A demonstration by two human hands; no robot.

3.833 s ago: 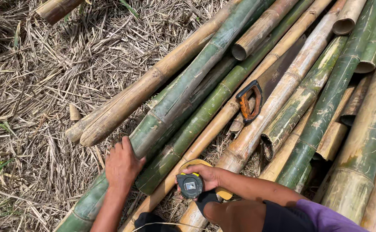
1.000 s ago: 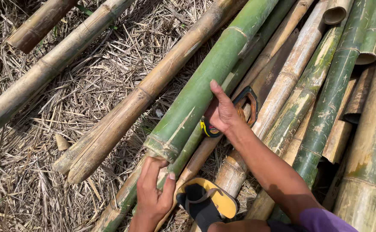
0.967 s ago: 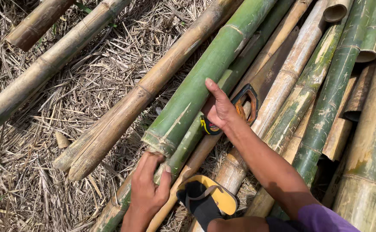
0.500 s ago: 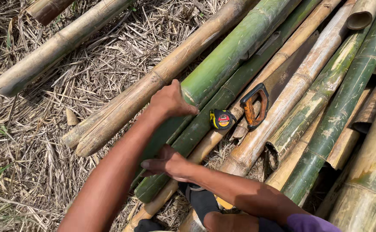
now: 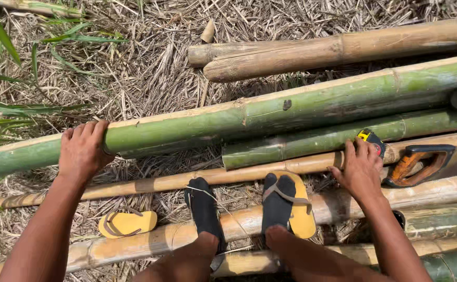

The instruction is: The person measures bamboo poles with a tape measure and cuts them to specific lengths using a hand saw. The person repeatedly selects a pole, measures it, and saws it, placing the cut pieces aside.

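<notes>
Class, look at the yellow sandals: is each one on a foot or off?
One on, one off: the right sandal is worn; the left sandal lies beside the socked foot.

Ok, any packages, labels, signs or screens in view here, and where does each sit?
No packages, signs or screens among the bamboo poles.
Tape measure: small yellow and black case with a red patch that may be a label, lying on the poles just above the right hand, beside the orange and black saw handle.
Left hand: gripping the big green pole, which bears no label.
</notes>
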